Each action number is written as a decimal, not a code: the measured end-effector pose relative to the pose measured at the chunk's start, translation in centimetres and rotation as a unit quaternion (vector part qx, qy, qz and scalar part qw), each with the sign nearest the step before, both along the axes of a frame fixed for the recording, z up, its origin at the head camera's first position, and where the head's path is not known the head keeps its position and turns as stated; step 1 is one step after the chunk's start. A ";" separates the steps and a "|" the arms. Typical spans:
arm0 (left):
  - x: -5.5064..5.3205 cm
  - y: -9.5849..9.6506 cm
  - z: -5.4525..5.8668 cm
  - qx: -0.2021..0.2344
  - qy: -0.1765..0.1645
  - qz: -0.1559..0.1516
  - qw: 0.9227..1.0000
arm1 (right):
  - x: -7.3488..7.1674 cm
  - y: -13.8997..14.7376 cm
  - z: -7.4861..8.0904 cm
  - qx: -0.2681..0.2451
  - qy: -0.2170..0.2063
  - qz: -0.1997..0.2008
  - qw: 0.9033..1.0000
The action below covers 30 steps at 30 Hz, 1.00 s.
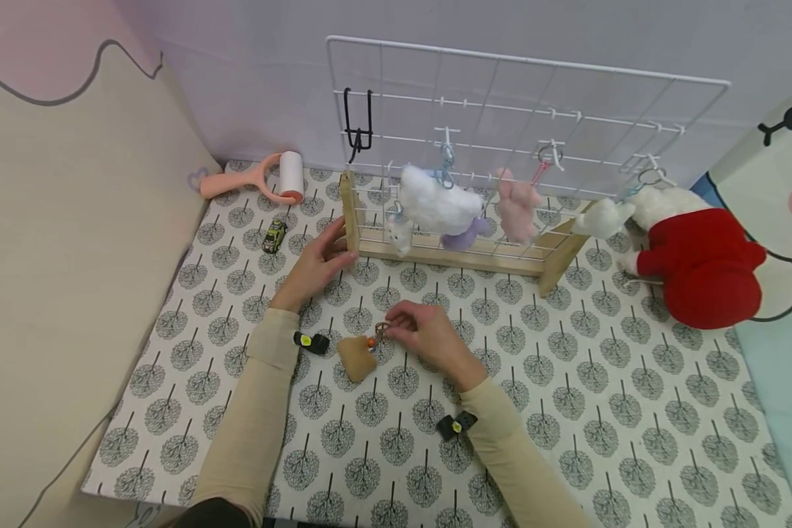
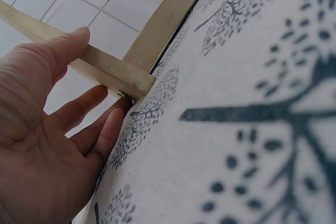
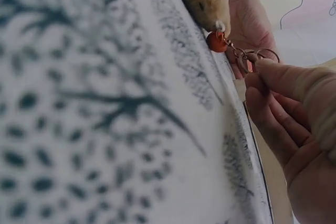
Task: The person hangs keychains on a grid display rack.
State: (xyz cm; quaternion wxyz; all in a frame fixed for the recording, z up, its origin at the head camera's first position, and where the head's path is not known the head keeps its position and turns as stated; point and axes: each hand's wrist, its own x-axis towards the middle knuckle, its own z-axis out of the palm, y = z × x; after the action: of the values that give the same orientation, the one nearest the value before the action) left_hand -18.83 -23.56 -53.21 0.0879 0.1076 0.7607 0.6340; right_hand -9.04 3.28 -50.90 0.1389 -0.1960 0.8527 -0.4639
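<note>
A tan plush keychain (image 1: 356,358) lies on the tree-print cloth, with an orange bead (image 3: 217,41) and a bronze-coloured ring and clasp (image 3: 251,56) at one end. Thumb and forefinger of my right hand (image 1: 429,334) pinch that ring. At the left end of the white wire rack (image 1: 528,55), my left hand (image 1: 317,264) grips the wooden foot (image 2: 113,66), its thumb on one side and its fingers round the other. Small plush keychains hang from the rack's hooks, among them a white fluffy one (image 1: 438,202) and a pink one (image 1: 518,209).
Left of the rack lie a peach-handled lint roller (image 1: 251,180) and a small toy car (image 1: 274,237). A large plush in red clothing (image 1: 699,264) lies at the right. A black double hook (image 1: 358,132) hangs on the grid's left side.
</note>
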 end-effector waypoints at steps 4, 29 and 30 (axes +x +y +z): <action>0.1 0.0 0.0 0.008 0.004 0.000 1.000 | -0.3 -0.2 0.5 -0.006 0.026 -0.009 1.000; -0.1 0.1 0.0 0.012 0.015 -0.011 1.000 | -3.3 -1.5 7.6 -0.064 0.160 -0.020 0.985; -0.1 0.1 0.0 0.011 0.015 -0.011 1.000 | -3.4 -1.5 7.9 -0.066 0.167 -0.019 0.984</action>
State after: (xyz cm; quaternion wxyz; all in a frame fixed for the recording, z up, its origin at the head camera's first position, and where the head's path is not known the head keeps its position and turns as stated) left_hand -18.93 -23.50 -53.25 0.0823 0.1266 0.7537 0.6396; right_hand -12.41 1.76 -42.98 -0.0270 -0.2635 0.8349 -0.4825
